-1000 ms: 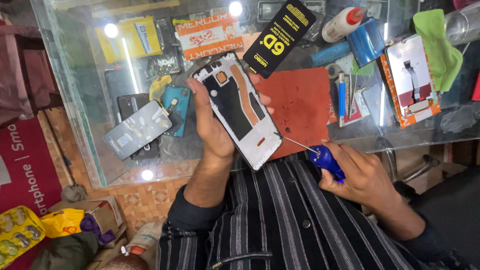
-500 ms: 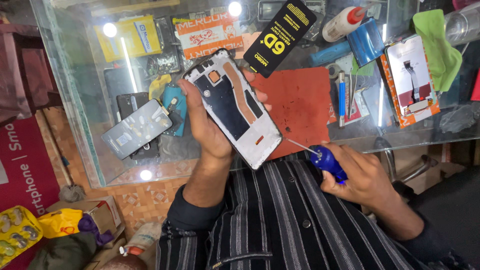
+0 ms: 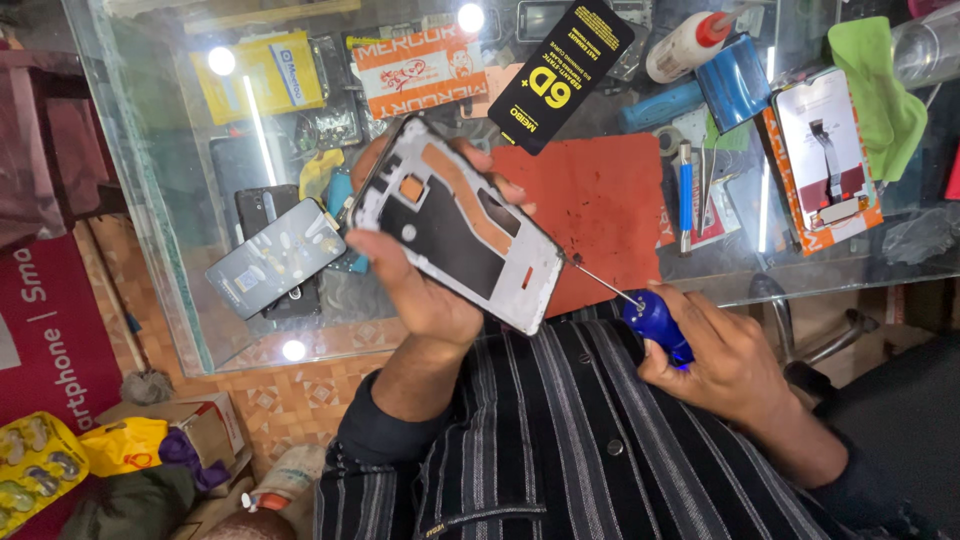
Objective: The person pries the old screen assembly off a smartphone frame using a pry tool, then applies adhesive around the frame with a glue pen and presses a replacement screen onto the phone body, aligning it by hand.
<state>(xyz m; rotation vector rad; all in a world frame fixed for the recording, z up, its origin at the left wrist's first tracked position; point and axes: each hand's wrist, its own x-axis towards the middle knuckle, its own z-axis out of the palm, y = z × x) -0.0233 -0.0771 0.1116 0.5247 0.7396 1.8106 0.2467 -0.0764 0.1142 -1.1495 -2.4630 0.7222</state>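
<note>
The left hand (image 3: 425, 290) gripped a white phone frame (image 3: 462, 225) above a glass counter (image 3: 180, 300). The right hand (image 3: 725, 360) held a blue-handled screwdriver (image 3: 655, 320), its tip touching the frame's corner.

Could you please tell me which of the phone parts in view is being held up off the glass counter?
The white phone frame, gripped in the left hand; the other phone parts lie on the glass counter.

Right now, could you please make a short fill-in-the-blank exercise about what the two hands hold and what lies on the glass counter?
1. The left hand holds a white phone frame over the ____ counter.
2. The right hand grips a screwdriver with a ____ handle.
3. The screwdriver's tip meets the frame's ____ edge.
4. Under the frame lies a ____ mat.

Missing words: glass; blue; right; red
</note>
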